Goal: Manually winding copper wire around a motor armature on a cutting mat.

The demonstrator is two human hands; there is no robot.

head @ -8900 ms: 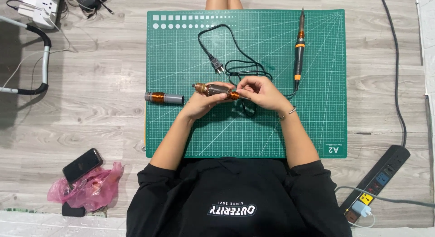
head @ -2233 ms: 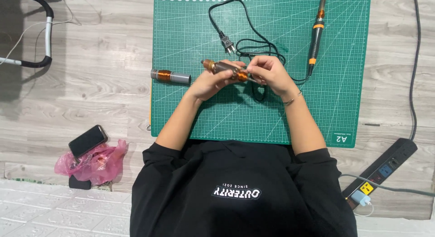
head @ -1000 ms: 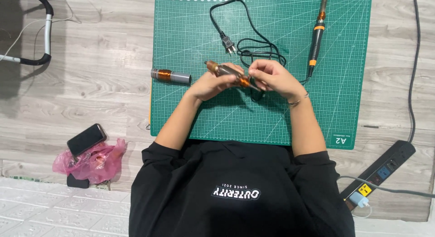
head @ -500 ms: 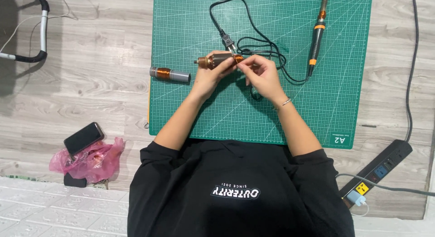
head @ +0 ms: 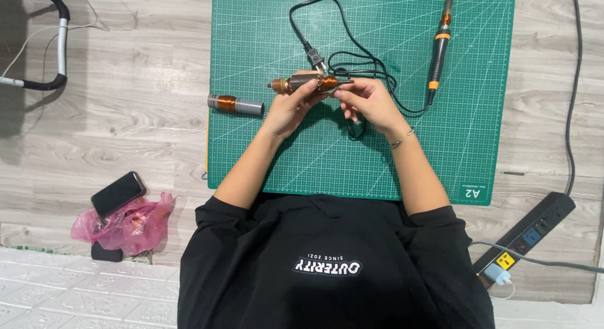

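Grip: both hands are closed on a motor armature (head: 306,84) with copper windings, held level above the green cutting mat (head: 264,146), its shaft pointing left and right.
Left hand: the left hand (head: 291,107) wraps the armature from below, fingers curled over the wound middle part, with the thumb side toward the person's body.
Right hand: the right hand (head: 367,101) pinches the armature's right end, fingertips (head: 340,92) meeting at the copper-coloured section near the shaft tip.
Armature position: it sits over the upper middle of the mat, lifted off it as far as I can tell, just in front of the black plug.
Wrist: a thin bracelet (head: 401,138) circles the right wrist.
Cord: a black power cord (head: 352,55) loops across the mat right behind the hands, and its plug (head: 315,56) lies just beyond the armature.
Soldering iron: a black and orange soldering iron (head: 438,47) lies upright along the mat to the right of the hands, joined to the cord at its lower end.
Second part: a small grey cylinder with a copper coil (head: 236,104) rests at the left edge of the mat, apart from the left hand.
Floor: the mat lies on grey wood-look flooring (head: 126,102).
Left side: a dark phone (head: 118,194) sits on a pink plastic bag (head: 126,225), well away from the mat.
Right side: a black power strip (head: 525,231) lies near the person's right elbow, with a white adapter (head: 498,274) plugged in.
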